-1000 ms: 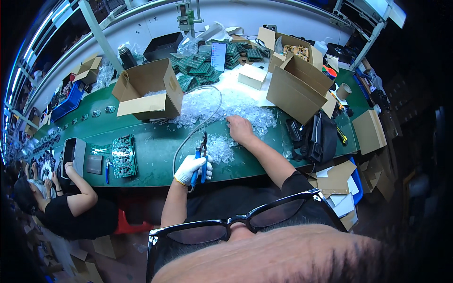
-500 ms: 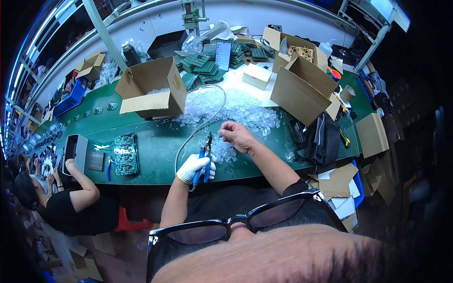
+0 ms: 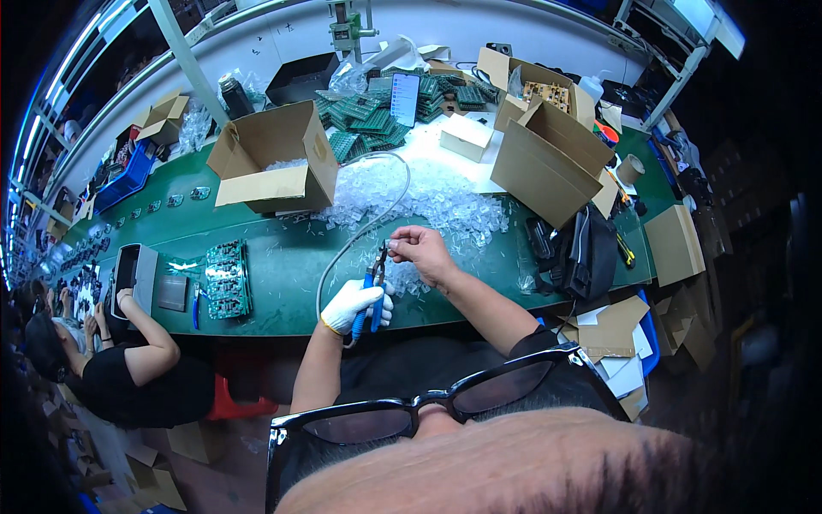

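My left hand (image 3: 353, 307), in a white glove, is closed round the blue handles of a pair of cutting pliers (image 3: 378, 276), jaws pointing away from me. A grey cable or hose (image 3: 349, 248) runs down beside that hand. My bare right hand (image 3: 425, 253) is closed in a pinch right at the tip of the jaws; whatever its fingers hold is too small to make out. Under and beyond my right hand lies a large heap of small clear plastic pieces (image 3: 428, 201), with a smaller pile of them (image 3: 406, 277) closer to me.
An open cardboard box (image 3: 278, 163) stands left of the heap, another cardboard box (image 3: 552, 158) tilts at right. Green circuit boards (image 3: 368, 120) and a phone (image 3: 405, 99) lie behind. A dark bag (image 3: 586, 257) sits at right. To my left a co-worker (image 3: 128, 368) works beside stacked boards (image 3: 228, 278).
My right hand has moved left and slightly nearer, its fingertips now at the pliers' jaws. The left hand with the pliers has stayed almost in place.
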`<state>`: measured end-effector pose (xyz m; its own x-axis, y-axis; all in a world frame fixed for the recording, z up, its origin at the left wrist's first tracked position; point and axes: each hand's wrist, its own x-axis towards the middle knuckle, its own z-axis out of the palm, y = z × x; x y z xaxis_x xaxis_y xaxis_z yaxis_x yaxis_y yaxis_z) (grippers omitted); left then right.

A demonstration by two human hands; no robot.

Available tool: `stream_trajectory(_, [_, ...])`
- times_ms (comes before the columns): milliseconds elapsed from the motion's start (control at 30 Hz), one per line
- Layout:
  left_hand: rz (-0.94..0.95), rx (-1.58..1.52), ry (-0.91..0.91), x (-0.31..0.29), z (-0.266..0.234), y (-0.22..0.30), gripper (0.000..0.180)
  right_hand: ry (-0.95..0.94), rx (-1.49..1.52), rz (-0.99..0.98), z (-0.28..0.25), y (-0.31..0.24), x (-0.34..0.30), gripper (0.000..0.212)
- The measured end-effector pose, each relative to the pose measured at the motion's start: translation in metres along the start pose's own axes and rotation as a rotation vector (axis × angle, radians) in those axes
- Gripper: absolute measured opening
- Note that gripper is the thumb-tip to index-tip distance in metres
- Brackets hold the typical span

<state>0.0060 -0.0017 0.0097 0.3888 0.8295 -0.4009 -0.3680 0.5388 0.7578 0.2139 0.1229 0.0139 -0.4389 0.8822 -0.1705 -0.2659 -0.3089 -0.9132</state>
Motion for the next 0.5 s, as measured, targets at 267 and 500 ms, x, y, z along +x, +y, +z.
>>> stream_trajectory(267, [0.017, 0.157, 0.159, -0.004, 0.011, 0.002, 0.031, 0.017, -0.144, -0.126, -0.003, 0.005, -0.002, 0.022])
stream_trajectory(500, [0.043, 0.153, 0.209, -0.001, 0.015, 0.002, 0.033, 0.033, -0.027, -0.038, -0.009, 0.006, -0.007, 0.023])
